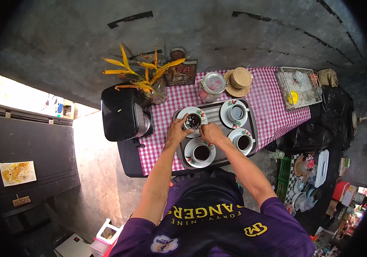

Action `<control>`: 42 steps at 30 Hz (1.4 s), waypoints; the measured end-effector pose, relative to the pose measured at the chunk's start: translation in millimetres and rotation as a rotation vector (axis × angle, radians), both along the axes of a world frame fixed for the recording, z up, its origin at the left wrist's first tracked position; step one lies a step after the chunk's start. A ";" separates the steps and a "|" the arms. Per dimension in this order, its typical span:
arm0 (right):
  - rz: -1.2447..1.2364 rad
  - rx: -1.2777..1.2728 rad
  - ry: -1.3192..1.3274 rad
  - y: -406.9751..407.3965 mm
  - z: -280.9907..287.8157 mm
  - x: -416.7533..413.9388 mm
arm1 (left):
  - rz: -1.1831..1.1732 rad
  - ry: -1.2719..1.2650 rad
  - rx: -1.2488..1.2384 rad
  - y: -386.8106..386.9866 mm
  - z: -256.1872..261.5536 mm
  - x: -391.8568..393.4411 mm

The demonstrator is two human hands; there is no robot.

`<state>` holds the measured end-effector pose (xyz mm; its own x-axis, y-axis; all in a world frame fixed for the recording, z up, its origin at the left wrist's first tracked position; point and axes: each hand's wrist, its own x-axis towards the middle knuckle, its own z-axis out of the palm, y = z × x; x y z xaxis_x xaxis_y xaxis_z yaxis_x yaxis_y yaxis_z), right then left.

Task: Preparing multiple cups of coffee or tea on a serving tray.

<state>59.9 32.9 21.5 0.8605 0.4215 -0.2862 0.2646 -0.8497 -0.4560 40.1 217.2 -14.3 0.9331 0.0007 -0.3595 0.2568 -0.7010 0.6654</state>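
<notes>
A grey metal serving tray point(216, 151) lies before me with several white cups on floral saucers. My left hand point(177, 131) curls around the left side of the upper left cup point(193, 120), with thumb and fingers against it. Dark liquid with pale glints fills that cup. My right hand point(214, 133) is at the right edge of its saucer point(183, 111), fingertips bunched together; what they pinch is hidden. Nearer me stands the lower left cup point(201, 153) of dark liquid. On the right are a cup with a bluish sheen point(236, 112) and another dark-filled cup point(244, 142).
Behind the tray on the checked tablecloth point(268, 85) stand a clip-top glass jar point(213, 85) and a lidded woven container point(241, 78). A black appliance point(120, 112) and a vase of yellow flowers point(156, 91) are left. A wire basket point(299, 87) sits right.
</notes>
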 end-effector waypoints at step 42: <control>-0.054 -0.075 0.076 6.2 1.9 3.9 | 0.020 -0.017 0.016 -2.8 1.2 -1.0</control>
<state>63.8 39.1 23.4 0.8562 0.3500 -0.3801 0.1847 -0.8944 -0.4074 39.0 214.4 -13.1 0.9388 0.0246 -0.3435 0.2594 -0.7064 0.6585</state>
